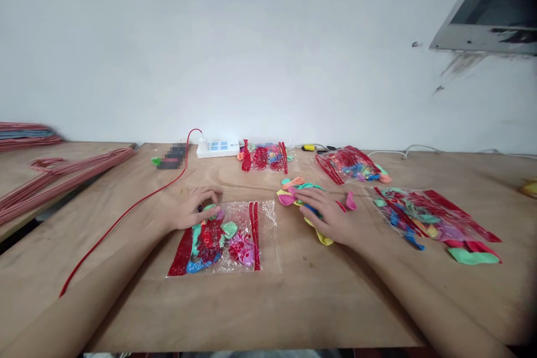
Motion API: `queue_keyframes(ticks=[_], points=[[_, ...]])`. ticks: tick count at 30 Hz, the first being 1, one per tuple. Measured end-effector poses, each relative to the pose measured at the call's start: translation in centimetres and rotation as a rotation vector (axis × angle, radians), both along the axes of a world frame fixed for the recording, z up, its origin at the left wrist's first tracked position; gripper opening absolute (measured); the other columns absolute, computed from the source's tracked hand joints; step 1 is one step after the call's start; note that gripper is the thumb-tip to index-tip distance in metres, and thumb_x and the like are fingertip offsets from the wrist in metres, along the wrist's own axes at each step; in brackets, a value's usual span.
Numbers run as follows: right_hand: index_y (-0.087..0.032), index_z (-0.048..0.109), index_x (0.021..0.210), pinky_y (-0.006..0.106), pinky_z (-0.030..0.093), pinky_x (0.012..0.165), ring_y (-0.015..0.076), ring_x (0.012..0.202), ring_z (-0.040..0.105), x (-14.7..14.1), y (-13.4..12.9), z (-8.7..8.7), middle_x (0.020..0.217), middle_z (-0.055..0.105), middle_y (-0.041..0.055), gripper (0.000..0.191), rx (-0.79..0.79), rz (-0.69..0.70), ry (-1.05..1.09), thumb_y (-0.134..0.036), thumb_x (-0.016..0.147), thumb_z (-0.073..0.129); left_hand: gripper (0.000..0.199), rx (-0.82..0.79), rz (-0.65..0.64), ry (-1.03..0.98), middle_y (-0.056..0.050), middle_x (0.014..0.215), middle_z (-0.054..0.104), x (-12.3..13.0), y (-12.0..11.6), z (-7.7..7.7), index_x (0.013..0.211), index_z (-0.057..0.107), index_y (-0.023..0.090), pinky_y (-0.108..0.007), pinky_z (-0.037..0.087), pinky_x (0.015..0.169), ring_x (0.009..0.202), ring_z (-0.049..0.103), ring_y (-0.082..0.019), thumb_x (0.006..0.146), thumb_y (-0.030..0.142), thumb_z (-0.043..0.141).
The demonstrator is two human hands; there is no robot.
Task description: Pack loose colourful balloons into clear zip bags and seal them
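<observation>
A clear zip bag (243, 211) with red bands and colourful balloons inside lies flat before me. My left hand (191, 210) rests at its upper left corner, thumb and fingers apart, with a purple balloon near the thumb tip. To the right, my right hand (325, 213) lies over a loose pile of balloons, its fingers stretched out on them. From under it show a pink balloon (287, 197) and a yellow balloon (322, 236); the palm hides part of the pile. A small pink balloon (351, 201) lies just right of that hand.
More balloon bags lie at the back (268, 156), back right (350, 165) and right (436, 212). A green balloon (474, 256) is beside the right one. A white power strip (218, 149) with a red cable (121, 218) stands by the wall. Pink hangers (62, 179) lie left.
</observation>
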State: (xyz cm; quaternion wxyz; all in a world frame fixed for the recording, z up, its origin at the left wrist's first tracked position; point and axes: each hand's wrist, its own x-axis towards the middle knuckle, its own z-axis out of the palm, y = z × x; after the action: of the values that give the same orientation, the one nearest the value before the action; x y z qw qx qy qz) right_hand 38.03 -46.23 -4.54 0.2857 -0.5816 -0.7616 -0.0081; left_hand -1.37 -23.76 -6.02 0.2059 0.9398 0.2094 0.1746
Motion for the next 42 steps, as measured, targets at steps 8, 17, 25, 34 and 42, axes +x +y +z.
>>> queue_keyframes(ticks=[8, 17, 25, 34, 42], points=[[-0.03, 0.068, 0.149, 0.064, 0.036, 0.128, 0.0346, 0.158, 0.043, -1.2, 0.7, -2.1, 0.166, 0.053, 0.0079, 0.046, -0.189, 0.073, -0.175, -0.05, 0.113, 0.049, 0.04, 0.007, -0.011, -0.01, -0.009, 0.144, 0.068, 0.0, 0.2, -0.2, 0.101, 0.065, 0.023, -0.049, 0.048, 0.116, 0.128, 0.064, -0.031, 0.105, 0.062, 0.056], [-0.032, 0.044, 0.167, 0.065, 0.032, 0.13, 0.0323, 0.158, 0.041, -1.6, 1.1, -1.8, 0.168, 0.051, 0.0059, 0.053, -0.126, 0.029, -0.074, -0.043, 0.115, 0.043, 0.041, 0.033, -0.002, 0.012, -0.008, 0.142, 0.069, -0.1, 0.2, 0.0, 0.101, 0.066, 0.023, -0.047, 0.051, 0.111, 0.124, 0.066, -0.03, 0.105, 0.062, 0.055], [-0.033, 0.022, 0.175, 0.056, 0.036, 0.131, 0.0304, 0.163, 0.033, -3.9, -1.8, -0.5, 0.177, 0.035, 0.0098, 0.068, 0.036, 0.234, 0.132, -0.04, 0.113, 0.05, 0.041, 0.023, 0.01, 0.0, -0.007, 0.144, 0.068, -0.1, 0.3, -0.4, 0.101, 0.065, 0.024, -0.045, 0.053, 0.11, 0.125, 0.066, -0.03, 0.104, 0.064, 0.055], [-0.032, 0.05, 0.164, 0.056, 0.044, 0.125, 0.0286, 0.147, 0.052, -5.5, -1.3, -0.7, 0.157, 0.063, 0.0056, 0.05, -0.163, 0.364, -0.018, -0.033, 0.114, 0.048, 0.038, 0.023, -0.006, -0.017, -0.008, 0.146, 0.067, -0.1, 0.5, -0.8, 0.102, 0.064, 0.024, -0.047, 0.048, 0.117, 0.133, 0.063, -0.03, 0.105, 0.061, 0.056], [-0.021, 0.061, 0.155, 0.049, 0.037, 0.132, 0.0272, 0.153, 0.05, -8.4, 1.4, -0.6, 0.152, 0.067, 0.0094, 0.046, -0.184, 0.53, -0.131, -0.028, 0.113, 0.045, 0.038, 0.034, 0.006, -0.02, -0.009, 0.148, 0.065, -0.2, 0.1, -0.7, 0.104, 0.065, 0.024, -0.049, 0.046, 0.118, 0.135, 0.061, -0.03, 0.106, 0.061, 0.054]])
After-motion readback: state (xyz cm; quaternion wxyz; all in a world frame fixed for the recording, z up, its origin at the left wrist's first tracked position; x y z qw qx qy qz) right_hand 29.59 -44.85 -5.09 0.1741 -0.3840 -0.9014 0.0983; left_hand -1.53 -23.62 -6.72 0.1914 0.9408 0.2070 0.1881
